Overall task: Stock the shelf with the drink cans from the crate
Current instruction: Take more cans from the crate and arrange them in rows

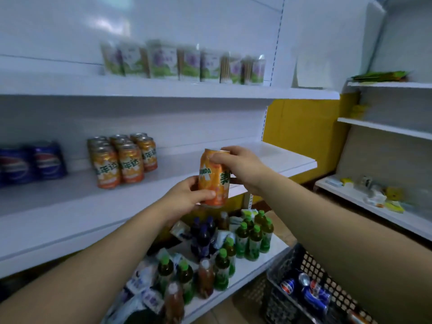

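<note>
1. We clasped one orange metal drink can (214, 181) with left hand (187, 195) and right hand (236, 164), in front of the white shelf (70, 206).
2. Left of it stood clustered orange cans (126, 160), count unclear, and two blue cans (44, 162).
3. Below-right sat one black lattice crate (315, 263).

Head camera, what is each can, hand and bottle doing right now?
Held can, slightly tilted, in both hands.
Left hand, grips its bottom.
Right hand, grips its top.
Orange cans, upright on middle shelf.
Blue cans, upright on middle shelf.
Crate cans, lying in crate.
Bottles, upright on bottom shelf.
</note>
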`<state>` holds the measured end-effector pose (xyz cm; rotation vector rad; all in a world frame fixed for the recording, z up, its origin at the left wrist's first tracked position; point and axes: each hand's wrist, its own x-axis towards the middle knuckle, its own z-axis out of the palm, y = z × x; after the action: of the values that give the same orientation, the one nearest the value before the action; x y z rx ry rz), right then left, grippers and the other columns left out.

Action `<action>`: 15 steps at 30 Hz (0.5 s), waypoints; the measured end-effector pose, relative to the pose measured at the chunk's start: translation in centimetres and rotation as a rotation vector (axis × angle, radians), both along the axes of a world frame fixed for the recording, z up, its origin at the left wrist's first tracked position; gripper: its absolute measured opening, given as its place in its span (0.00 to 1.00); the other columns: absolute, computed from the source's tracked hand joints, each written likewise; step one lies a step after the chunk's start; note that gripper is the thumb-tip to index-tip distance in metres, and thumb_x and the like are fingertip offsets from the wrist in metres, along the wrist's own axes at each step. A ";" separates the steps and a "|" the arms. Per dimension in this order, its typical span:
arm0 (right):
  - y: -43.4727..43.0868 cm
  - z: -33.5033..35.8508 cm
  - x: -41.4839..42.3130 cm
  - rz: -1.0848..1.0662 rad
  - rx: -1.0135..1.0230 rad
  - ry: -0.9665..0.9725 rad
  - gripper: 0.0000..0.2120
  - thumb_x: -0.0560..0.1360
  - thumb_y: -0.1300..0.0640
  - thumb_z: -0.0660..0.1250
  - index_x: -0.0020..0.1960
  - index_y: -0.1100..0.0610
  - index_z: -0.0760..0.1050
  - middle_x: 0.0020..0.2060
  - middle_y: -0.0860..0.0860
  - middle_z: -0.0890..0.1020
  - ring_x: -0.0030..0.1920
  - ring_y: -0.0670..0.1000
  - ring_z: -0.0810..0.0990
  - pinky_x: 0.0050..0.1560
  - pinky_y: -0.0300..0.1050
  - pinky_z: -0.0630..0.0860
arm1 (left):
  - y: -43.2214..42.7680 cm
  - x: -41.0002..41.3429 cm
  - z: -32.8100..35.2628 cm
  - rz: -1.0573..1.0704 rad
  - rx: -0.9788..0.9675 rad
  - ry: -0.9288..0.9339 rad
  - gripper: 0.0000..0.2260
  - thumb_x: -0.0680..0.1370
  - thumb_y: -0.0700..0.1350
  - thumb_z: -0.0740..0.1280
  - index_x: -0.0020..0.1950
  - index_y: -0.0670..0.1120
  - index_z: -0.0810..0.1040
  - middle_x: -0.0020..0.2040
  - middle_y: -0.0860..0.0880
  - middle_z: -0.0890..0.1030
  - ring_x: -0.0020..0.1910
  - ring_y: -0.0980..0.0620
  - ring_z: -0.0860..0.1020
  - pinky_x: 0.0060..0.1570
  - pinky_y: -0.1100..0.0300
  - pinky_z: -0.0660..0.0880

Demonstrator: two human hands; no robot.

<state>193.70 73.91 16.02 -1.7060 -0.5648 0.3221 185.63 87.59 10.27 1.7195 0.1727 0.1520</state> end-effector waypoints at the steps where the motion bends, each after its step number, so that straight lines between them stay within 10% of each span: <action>1: 1.5 -0.2 -0.2 0.005 -0.008 -0.015 0.22 0.72 0.53 0.73 0.63 0.58 0.73 0.50 0.53 0.82 0.45 0.49 0.82 0.41 0.44 0.78 | 1.2 -0.4 0.0 0.025 0.092 0.022 0.21 0.74 0.40 0.70 0.65 0.44 0.71 0.54 0.47 0.81 0.50 0.50 0.81 0.47 0.57 0.77; 9: 10.6 -3.6 0.1 -0.024 -0.034 -0.062 0.25 0.67 0.50 0.77 0.58 0.53 0.70 0.49 0.50 0.79 0.49 0.51 0.80 0.54 0.51 0.79 | 11.1 -4.2 -2.1 0.258 0.793 0.323 0.30 0.76 0.58 0.66 0.74 0.48 0.64 0.72 0.48 0.68 0.68 0.49 0.70 0.63 0.58 0.67; 15: 14.0 -5.4 1.9 -0.085 -0.099 -0.179 0.35 0.66 0.45 0.77 0.67 0.56 0.68 0.58 0.53 0.76 0.54 0.54 0.78 0.56 0.52 0.77 | 15.9 -5.7 -3.9 0.307 1.183 0.584 0.34 0.76 0.68 0.51 0.77 0.53 0.54 0.79 0.51 0.53 0.77 0.49 0.51 0.73 0.41 0.49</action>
<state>195.62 87.95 10.66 -1.8613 -0.6128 0.1390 179.97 103.45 6.35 2.8764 0.9222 -0.0566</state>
